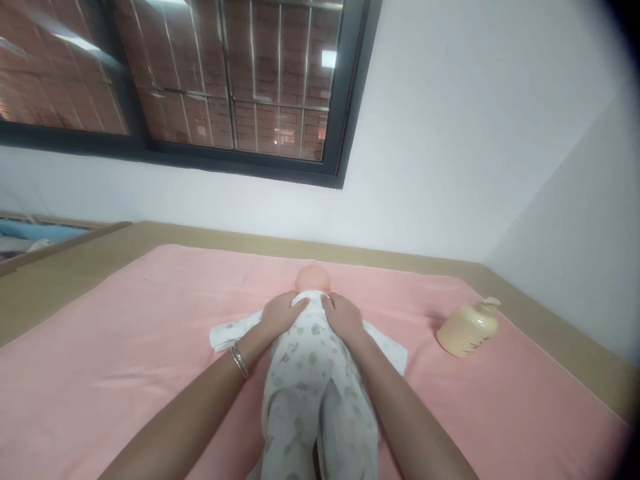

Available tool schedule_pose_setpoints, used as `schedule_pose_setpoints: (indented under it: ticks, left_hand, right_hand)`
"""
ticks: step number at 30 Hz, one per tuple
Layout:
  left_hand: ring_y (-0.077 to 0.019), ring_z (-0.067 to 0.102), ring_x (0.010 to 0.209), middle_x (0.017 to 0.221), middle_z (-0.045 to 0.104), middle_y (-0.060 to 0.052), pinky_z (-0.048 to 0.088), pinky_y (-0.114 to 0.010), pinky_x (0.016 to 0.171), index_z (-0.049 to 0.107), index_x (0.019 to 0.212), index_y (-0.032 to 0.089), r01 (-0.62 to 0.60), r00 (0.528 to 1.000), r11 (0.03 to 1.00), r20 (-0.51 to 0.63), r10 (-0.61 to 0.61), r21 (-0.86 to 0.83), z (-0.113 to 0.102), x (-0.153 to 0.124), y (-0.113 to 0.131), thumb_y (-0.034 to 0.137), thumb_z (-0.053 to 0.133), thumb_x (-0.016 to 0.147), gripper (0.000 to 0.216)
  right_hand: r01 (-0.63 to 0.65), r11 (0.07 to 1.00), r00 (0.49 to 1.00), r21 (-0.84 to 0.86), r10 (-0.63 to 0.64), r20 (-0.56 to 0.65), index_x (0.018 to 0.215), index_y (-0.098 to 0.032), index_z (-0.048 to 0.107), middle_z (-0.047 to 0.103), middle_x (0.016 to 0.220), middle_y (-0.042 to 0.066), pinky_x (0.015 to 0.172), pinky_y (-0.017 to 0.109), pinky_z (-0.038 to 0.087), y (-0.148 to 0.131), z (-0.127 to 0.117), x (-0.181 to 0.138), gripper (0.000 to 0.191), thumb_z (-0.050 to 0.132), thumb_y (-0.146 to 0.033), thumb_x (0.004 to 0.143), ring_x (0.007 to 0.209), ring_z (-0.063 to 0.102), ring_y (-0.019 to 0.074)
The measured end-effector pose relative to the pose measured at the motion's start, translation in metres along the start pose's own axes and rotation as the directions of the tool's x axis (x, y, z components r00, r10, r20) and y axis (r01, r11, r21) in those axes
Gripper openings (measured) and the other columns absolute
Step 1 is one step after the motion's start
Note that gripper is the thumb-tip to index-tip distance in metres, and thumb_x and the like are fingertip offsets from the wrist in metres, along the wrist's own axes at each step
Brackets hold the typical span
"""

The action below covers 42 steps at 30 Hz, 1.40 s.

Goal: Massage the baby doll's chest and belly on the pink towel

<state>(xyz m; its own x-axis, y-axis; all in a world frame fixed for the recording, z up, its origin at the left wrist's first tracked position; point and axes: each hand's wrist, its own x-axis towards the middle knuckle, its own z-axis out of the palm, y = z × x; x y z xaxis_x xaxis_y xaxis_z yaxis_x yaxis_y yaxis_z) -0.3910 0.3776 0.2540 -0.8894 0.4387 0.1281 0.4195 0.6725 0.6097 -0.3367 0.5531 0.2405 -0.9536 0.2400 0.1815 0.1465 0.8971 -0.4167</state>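
A baby doll [313, 360] in a white printed outfit lies stretched out on a pink cloth [150, 320], its smooth bare head [313, 278] pointing away from me. Its sleeves spread out to both sides. My left hand [283, 312] is around the doll's left-hand shoulder in view, thumb on the fabric. Mirroring it, my right hand [345, 315] grips the other shoulder, the thumb close to the neck. Most fingers are tucked at the doll's sides and partly hidden. I cannot make out a face on the head. A bracelet [239, 361] circles my left wrist.
To the right, a pale yellow pump bottle [467, 330] stands on the cloth. A wooden-coloured surface edge [400, 255] borders the cloth, with a white wall [425, 133] behind. A dark-framed window [240, 87] with bars is above. Blue fabric [40, 231] shows at far left.
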Motion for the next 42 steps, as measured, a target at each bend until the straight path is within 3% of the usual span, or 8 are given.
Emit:
schedule_pose_setpoints:
  ticks: [33, 42]
  left_hand:
    - [-0.0221, 0.059, 0.083, 0.093, 0.067, -0.002, 0.039, -0.029, 0.067, 0.062, 0.087, 0.023, 0.007, 1.0, 1.0, -0.014, -0.007, -0.005, 0.0035, 0.0023, -0.005, 0.061, 0.036, 0.086, 0.047]
    - [-0.0214, 0.059, 0.082, 0.092, 0.067, -0.002, 0.04, -0.03, 0.068, 0.063, 0.088, 0.024, 0.002, 1.0, 1.0, -0.01, -0.002, -0.012, 0.0054, 0.004, -0.0071, 0.06, 0.035, 0.087, 0.046]
  right_hand:
    - [0.003, 0.999, 1.0, 0.035, -0.002, -0.022, 0.084, -0.018, 0.055, 0.063, 0.088, 0.006, 0.061, 0.027, 0.028, 0.0018, 0.0029, 0.0006, 0.047, 0.021, -0.048, 0.095, 0.076, 0.053, 0.0182]
    - [-0.015, 1.0, 0.999, 0.025, 0.014, 0.036, 0.089, -0.018, 0.057, 0.063, 0.092, 0.008, 0.064, 0.028, 0.032, -0.0031, -0.0047, -0.0014, 0.049, 0.019, -0.048, 0.095, 0.08, 0.054, 0.0195]
